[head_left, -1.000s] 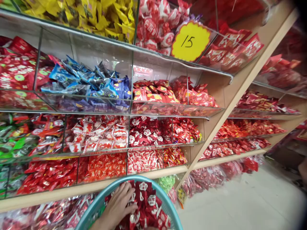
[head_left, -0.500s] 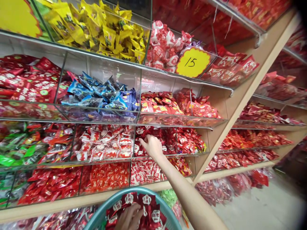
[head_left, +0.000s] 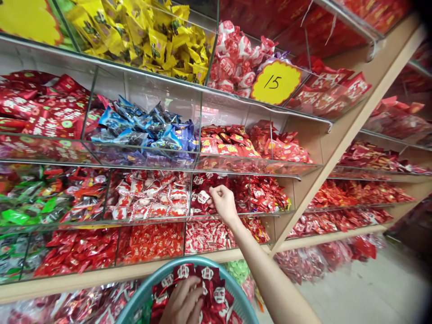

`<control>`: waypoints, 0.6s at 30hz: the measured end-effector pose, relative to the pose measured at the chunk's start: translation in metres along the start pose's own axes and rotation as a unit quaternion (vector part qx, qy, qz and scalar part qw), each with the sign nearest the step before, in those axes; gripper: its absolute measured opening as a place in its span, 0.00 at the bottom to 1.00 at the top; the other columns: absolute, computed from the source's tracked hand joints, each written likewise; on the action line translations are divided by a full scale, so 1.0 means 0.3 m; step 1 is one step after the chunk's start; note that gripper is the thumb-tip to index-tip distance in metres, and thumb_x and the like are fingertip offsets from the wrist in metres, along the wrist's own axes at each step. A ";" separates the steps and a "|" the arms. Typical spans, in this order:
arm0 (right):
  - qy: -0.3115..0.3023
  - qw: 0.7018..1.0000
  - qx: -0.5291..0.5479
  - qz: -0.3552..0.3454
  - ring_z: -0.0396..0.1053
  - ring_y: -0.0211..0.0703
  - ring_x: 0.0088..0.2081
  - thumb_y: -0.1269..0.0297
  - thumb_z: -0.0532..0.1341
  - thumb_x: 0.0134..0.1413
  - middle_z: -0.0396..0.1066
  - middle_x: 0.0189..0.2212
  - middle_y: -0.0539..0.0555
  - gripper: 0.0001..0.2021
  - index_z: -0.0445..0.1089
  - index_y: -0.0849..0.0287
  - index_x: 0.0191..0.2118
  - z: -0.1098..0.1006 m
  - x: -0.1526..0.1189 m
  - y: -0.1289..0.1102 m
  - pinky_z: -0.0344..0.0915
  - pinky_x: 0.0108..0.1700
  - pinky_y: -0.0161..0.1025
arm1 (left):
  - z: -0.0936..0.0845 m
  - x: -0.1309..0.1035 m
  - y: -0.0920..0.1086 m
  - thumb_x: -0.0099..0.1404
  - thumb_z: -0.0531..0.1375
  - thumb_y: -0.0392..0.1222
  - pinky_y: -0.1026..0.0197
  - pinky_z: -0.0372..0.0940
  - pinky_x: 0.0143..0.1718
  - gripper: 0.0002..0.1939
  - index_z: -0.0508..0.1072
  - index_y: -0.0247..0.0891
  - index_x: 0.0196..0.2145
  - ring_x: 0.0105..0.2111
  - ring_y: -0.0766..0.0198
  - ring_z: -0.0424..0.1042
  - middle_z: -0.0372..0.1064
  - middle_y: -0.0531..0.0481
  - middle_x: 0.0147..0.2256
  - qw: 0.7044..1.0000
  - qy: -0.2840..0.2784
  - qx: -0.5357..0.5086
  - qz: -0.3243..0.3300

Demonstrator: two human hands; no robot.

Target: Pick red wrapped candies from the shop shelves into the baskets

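My right hand [head_left: 223, 204] reaches into a middle-row shelf bin. Its thumb and fingers pinch a dark red candy packet [head_left: 203, 197] with white print, over more packets of the same kind. Below, a teal plastic basket [head_left: 152, 280] holds many matching dark red packets [head_left: 219, 294]. My left hand [head_left: 184, 297] lies on these packets inside the basket, fingers extended and slightly apart. Its wrist is cut off by the lower frame edge.
Clear dividers split the shelves into bins. Yellow packets [head_left: 148, 42], blue packets [head_left: 135, 123] and red-and-white sweets [head_left: 155, 193] fill several. A yellow price tag [head_left: 276, 82] reads 15. A wooden upright [head_left: 337, 153] stands right; bagged sweets [head_left: 303, 261] sit on the floor.
My right hand has shifted slightly right and its fingers have closed at a dark red packet, which now shows at the fingertips. My left hand stays on the packets in the basket.
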State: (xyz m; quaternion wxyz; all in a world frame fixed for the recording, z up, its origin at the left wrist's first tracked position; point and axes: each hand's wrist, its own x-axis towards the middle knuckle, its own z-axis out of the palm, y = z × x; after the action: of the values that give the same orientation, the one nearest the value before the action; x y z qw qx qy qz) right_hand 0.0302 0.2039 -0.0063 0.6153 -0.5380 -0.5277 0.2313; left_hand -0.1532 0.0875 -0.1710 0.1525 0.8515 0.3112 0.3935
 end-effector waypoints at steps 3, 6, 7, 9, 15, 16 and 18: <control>0.073 0.993 0.096 -0.009 0.67 0.37 0.21 0.52 0.56 0.51 0.68 0.18 0.49 0.14 0.62 0.60 0.29 -0.040 -0.099 -0.051 0.64 0.25 0.33 | -0.065 0.084 0.038 0.63 0.51 0.44 0.64 0.65 0.43 0.12 0.72 0.40 0.35 0.41 0.62 0.68 0.69 0.46 0.39 0.987 0.018 -0.102 -0.121; 0.134 0.982 0.132 0.000 0.68 0.37 0.22 0.53 0.57 0.51 0.68 0.19 0.50 0.14 0.62 0.61 0.30 -0.058 -0.240 -0.079 0.66 0.28 0.35 | -0.112 0.153 0.079 0.61 0.52 0.51 0.62 0.66 0.42 0.17 0.72 0.37 0.39 0.41 0.59 0.69 0.70 0.45 0.40 0.931 0.044 -0.247 -0.267; 0.135 0.982 0.134 0.016 0.68 0.38 0.22 0.53 0.57 0.51 0.68 0.19 0.50 0.14 0.62 0.61 0.30 -0.060 -0.293 -0.078 0.66 0.28 0.35 | -0.123 0.166 0.094 0.60 0.53 0.54 0.62 0.66 0.41 0.21 0.71 0.36 0.42 0.41 0.59 0.69 0.71 0.44 0.41 0.901 0.049 -0.298 -0.312; 0.120 0.982 0.130 0.060 0.68 0.38 0.22 0.54 0.58 0.51 0.69 0.19 0.51 0.14 0.62 0.61 0.29 -0.059 -0.408 -0.058 0.66 0.28 0.36 | -0.129 0.170 0.124 0.59 0.52 0.58 0.61 0.68 0.37 0.27 0.67 0.35 0.47 0.40 0.58 0.70 0.70 0.44 0.42 0.844 0.057 -0.378 -0.375; 0.091 0.961 0.139 0.220 0.67 0.40 0.21 0.50 0.58 0.49 0.69 0.18 0.51 0.16 0.62 0.59 0.25 -0.064 -0.773 0.100 0.65 0.26 0.35 | -0.033 -0.005 0.169 0.54 0.56 0.60 0.63 0.66 0.23 0.31 0.63 0.34 0.48 0.25 0.60 0.72 0.73 0.47 0.25 0.757 0.014 -0.422 -0.499; 0.092 0.953 0.152 0.244 0.66 0.40 0.19 0.49 0.59 0.47 0.68 0.16 0.50 0.16 0.61 0.58 0.25 -0.071 -0.826 0.127 0.64 0.25 0.35 | -0.010 -0.047 0.171 0.53 0.56 0.60 0.64 0.65 0.22 0.32 0.63 0.33 0.48 0.23 0.60 0.72 0.72 0.49 0.23 0.753 0.000 -0.422 -0.506; 0.089 0.935 0.184 0.289 0.63 0.37 0.15 0.48 0.60 0.45 0.65 0.14 0.48 0.17 0.61 0.58 0.26 -0.092 -0.913 0.170 0.60 0.20 0.33 | 0.033 -0.121 0.175 0.52 0.56 0.62 0.64 0.64 0.20 0.31 0.65 0.34 0.45 0.19 0.61 0.70 0.71 0.50 0.20 0.748 -0.026 -0.410 -0.521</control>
State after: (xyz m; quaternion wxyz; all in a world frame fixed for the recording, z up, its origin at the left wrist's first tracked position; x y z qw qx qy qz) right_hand -0.0227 -0.0251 -0.1586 0.6546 -0.5626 -0.2411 0.4437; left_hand -0.1421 0.0238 -0.1716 0.6766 0.4228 0.5108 0.3202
